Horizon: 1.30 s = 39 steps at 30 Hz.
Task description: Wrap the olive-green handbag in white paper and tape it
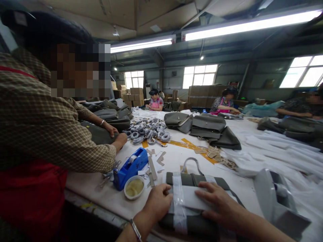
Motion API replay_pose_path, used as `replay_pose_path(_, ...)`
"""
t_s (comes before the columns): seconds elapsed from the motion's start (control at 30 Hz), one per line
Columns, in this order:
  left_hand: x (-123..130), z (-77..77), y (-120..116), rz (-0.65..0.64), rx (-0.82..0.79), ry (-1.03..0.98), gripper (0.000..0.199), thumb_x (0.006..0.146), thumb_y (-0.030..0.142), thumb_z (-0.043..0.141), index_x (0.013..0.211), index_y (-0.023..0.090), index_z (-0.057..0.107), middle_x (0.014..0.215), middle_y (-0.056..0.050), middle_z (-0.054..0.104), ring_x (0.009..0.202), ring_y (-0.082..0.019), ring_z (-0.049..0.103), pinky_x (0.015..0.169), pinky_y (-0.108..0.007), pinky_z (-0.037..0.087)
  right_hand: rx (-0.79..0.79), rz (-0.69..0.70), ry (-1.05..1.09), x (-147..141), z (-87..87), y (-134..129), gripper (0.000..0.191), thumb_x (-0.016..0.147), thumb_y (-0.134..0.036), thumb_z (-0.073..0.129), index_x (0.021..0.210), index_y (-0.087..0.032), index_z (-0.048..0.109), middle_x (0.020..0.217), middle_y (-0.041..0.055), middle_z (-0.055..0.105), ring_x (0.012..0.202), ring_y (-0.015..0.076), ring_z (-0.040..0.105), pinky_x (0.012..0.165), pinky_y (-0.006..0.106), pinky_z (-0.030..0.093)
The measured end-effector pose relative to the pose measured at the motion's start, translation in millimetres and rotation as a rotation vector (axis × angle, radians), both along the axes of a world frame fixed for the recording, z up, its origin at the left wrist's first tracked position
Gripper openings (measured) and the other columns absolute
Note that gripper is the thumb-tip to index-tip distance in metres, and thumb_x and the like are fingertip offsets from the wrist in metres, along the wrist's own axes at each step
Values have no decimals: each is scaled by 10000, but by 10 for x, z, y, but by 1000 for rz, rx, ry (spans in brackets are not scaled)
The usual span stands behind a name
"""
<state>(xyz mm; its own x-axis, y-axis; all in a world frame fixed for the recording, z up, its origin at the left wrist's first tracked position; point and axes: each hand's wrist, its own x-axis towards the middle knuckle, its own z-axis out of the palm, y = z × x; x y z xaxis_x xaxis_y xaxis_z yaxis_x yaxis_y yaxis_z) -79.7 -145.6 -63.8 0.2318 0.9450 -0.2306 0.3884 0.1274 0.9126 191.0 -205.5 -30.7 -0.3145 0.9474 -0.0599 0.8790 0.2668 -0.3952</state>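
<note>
A dark grey-green bag [191, 225] lies at the table's near edge, its looped handle wrapped in pale material. Clear tape [178, 201] runs down its left part, and a white card [193, 198] rests across the front. My left hand [159, 201], with a bracelet at the wrist, is at the bag's left side beside the tape. Its fingers are curled together; anything between them is too small to make out. My right hand [219, 201] lies over the card and bag with its fingers spread.
A blue tape dispenser [131, 168] and a bowl [134, 187] stand left, near cardboard strips [152, 166]. A grey dispenser [277, 198] is at right. Wrapped straps [148, 129] and bags [208, 126] lie beyond. A person in a checked shirt [50, 127] leans in at left.
</note>
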Motion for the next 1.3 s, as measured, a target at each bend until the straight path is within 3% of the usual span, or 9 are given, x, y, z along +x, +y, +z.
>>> replay_pose_path(0.13,-52,-136,12,-64,154,132,378,669,154,685,1047,154,711,856,-11,656,680,-141,582,589,-218,424,-10,75,-10,-28,105,73,616,743,-325,735,1352,-320,639,1492,115,505,1363,368,436,1157,533,324)
replay_pose_path(0.27,-43,-161,52,-134,166,163,282,667,152,648,935,171,735,774,9,637,658,-141,566,570,-219,384,-35,78,33,-82,99,143,623,728,-315,736,1343,-250,654,1477,149,511,1355,361,449,1162,510,324)
replay_pose_path(0.43,-40,-126,43,-173,195,158,233,680,163,640,889,174,744,736,11,643,667,-148,565,594,-229,383,7,44,111,-131,9,158,590,751,-354,733,1327,-244,666,1454,147,521,1337,353,456,1140,492,354)
replay_pose_path(0.73,-40,-101,17,-79,199,152,179,724,154,609,865,158,720,678,11,632,637,-155,576,638,-261,415,95,-12,61,-260,-116,181,554,657,-249,739,1209,-295,730,1366,81,599,1236,335,507,1075,464,386)
replay_pose_path(0.97,-32,-116,-17,-58,223,143,271,734,84,529,909,168,718,638,19,627,619,-154,577,647,-259,411,128,-88,13,-339,-231,153,502,705,-302,724,1207,-326,726,1386,58,597,1259,342,476,1096,489,342)
replay_pose_path(1.2,5,-72,-52,-72,278,187,273,736,57,526,904,148,721,720,-16,680,693,-172,611,673,-265,417,74,31,24,-286,-70,156,578,716,-369,757,1287,-323,685,1441,69,569,1275,363,481,1092,516,357)
replay_pose_path(1.3,-41,-21,-54,-105,256,199,250,778,96,517,924,153,712,715,-12,682,676,-179,622,658,-271,431,140,-32,64,-126,-17,56,595,769,-447,736,1342,-314,644,1492,87,521,1348,379,435,1126,553,320)
